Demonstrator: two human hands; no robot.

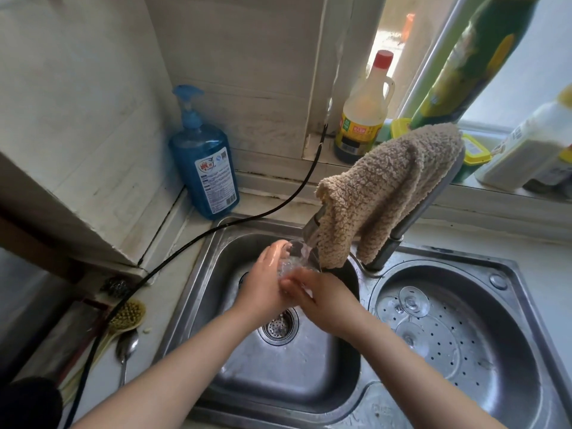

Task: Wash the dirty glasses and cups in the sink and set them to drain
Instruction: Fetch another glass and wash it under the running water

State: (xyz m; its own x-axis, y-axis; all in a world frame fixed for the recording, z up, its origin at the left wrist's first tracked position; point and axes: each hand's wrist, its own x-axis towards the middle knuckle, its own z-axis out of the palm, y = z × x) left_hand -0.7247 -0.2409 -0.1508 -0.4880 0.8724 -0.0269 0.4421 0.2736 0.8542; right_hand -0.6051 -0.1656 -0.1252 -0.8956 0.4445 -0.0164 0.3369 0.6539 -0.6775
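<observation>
Far left on the counter [173, 292]: a bristle brush [127, 314], a metal spoon [126, 351] just beside it, a dark steel scourer [116, 287] a little behind, a black hose [192, 243] curving across toward the wall. Behind, in the corner, a blue pump bottle [205, 168] of soap. Next, the square left basin [198, 292] of the steel sink, drain strainer [278, 326] at its bottom. Above the strainer, a clear glass [292, 258] tilted under the running water from the faucet [411, 218], mouth toward the stream. Left hand [266, 283] wrapped round the glass from the left, grip grasping its wall, fingertips at the rim. Right hand [322, 297] at the lower end of the glass, fingers curled against it; grip on the base likely but partly hidden by water and glare. Over the faucet, a tan fleecy cloth [387, 193] draped. Behind on the sill, a red-capped bottle [365, 109] of pale liquid. Right of the faucet, the round basin [510, 305] with a perforated tray [458, 342], and upturned stemmed glasses [413, 301] resting on it, feet upward. Far right on the sill, a white bottle [532, 144] lying tilted.
</observation>
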